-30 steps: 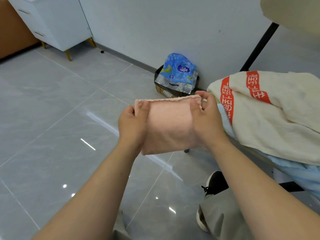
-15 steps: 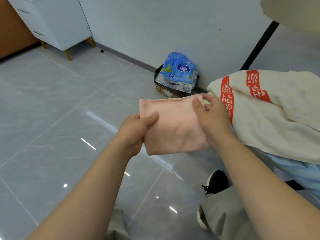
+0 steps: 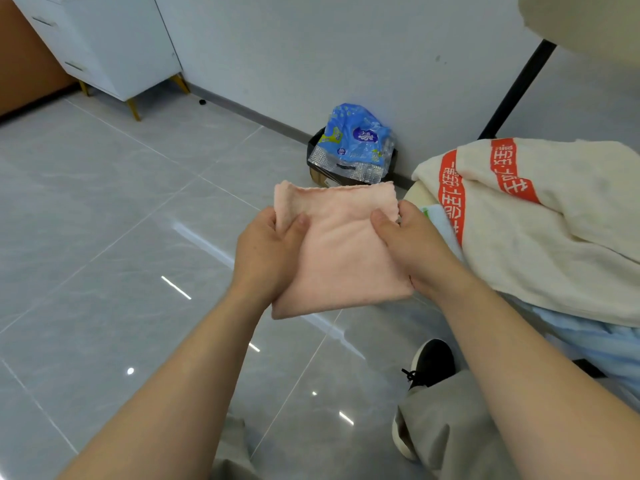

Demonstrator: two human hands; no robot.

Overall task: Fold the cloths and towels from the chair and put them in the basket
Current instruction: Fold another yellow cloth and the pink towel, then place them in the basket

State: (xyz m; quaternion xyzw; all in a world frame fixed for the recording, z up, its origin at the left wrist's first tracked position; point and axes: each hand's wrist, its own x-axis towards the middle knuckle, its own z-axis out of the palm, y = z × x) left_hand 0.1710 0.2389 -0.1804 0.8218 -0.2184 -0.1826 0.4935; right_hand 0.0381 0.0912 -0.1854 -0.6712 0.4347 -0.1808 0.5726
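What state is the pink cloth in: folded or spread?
Folded: the pink cloth forms a small layered square, pinched by the left hand and right hand.

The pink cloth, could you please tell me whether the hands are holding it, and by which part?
Yes, both hold the folded pink cloth: the left hand grips its left edge, the right hand its right edge, thumbs on top.

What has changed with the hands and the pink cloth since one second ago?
Both hands slid down from the top corners of the pink cloth. The left hand now pinches its left edge and the right hand its right edge, so the top edge stands free above them. Neither hand let go. The cream towel and the blue packet did not move.
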